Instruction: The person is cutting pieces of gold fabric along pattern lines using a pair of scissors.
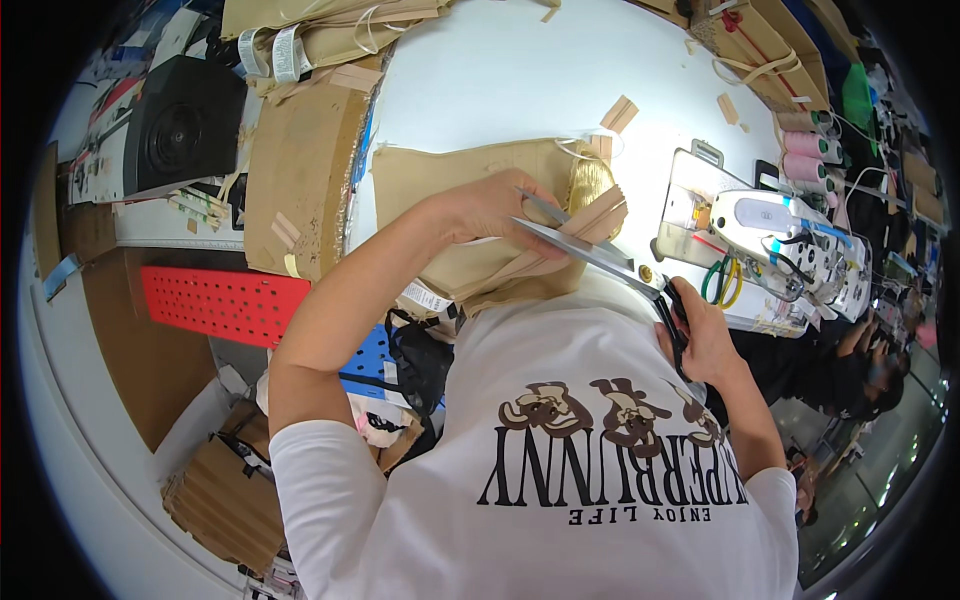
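My right hand (pixel 703 338) grips the black handles of large metal scissors (pixel 600 258). Their long blades are spread and point left across the beige fabric piece (pixel 440 170) and its tan striped band (pixel 600 216). My left hand (pixel 500 208) is closed on the fabric just beside the blade tips, its fingers partly hidden by the blades and cloth. Behind the band, the fabric has a shiny gold section (pixel 588 180) at its right end. A white cord (pixel 600 150) loops out there. The fabric's near edge hangs toward my shirt, with a white label (pixel 426 296) showing below.
To the right stands a white sewing machine (pixel 770 215), with pink thread spools (pixel 805 145) behind it and small green- and yellow-handled scissors (pixel 725 282) in front. Cardboard (pixel 295 165) and a black speaker-like box (pixel 185 125) lie left. Band offcuts (pixel 620 112) are scattered on the white table (pixel 480 80).
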The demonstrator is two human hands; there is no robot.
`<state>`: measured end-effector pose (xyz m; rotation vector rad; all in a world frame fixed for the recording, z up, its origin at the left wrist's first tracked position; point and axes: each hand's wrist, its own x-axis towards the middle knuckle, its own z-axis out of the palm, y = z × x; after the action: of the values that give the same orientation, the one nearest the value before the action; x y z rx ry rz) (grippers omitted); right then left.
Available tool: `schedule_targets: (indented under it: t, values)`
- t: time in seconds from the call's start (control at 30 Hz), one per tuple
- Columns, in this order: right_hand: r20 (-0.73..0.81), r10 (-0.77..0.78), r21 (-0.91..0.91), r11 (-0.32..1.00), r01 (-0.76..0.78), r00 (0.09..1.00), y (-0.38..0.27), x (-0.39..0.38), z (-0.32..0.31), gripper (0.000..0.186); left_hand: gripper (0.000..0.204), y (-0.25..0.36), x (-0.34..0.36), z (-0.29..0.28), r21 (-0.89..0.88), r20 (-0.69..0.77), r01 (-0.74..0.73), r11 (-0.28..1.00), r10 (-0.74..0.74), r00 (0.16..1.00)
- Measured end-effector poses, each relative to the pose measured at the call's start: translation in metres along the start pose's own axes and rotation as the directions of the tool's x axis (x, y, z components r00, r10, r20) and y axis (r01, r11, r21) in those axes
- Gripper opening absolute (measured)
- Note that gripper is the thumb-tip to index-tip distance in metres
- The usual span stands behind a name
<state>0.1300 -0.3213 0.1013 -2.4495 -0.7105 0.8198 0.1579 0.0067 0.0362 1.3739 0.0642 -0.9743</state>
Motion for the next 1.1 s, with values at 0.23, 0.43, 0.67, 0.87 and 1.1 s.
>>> schedule_targets:
  t: [0.23, 0.43, 0.67, 0.87, 1.1]
  values:
    - [0.021, 0.043, 0.003, 0.999, -0.043, 0.999, 0.002, -0.003, 0.003, 0.052, 0.051, -0.011, 0.007, 0.001, -0.027, 0.036, 0.005, 1.000, -0.004, 0.999]
    - [0.007, 0.049, 0.026, 0.998, -0.049, 0.999, 0.006, -0.006, 0.008, 0.052, 0.051, -0.006, 0.002, 0.003, 0.018, 0.097, 0.008, 1.000, -0.010, 0.995]
    - [-0.034, -0.011, -0.010, 1.000, 0.011, 0.999, 0.005, 0.000, -0.003, 0.060, 0.050, -0.022, 0.002, 0.005, 0.017, 0.049, -0.057, 0.998, 0.056, 0.997]
    - [-0.060, -0.114, -0.041, 0.993, 0.112, 0.992, 0.007, 0.008, -0.004, 0.064, 0.049, -0.019, 0.001, 0.008, -0.059, 0.046, 0.020, 0.998, -0.017, 0.999]
    - [0.011, -0.024, -0.009, 1.000, 0.024, 1.000, 0.006, 0.004, 0.003, 0.052, 0.048, -0.023, 0.003, 0.008, -0.033, 0.076, -0.021, 0.999, 0.023, 0.997]
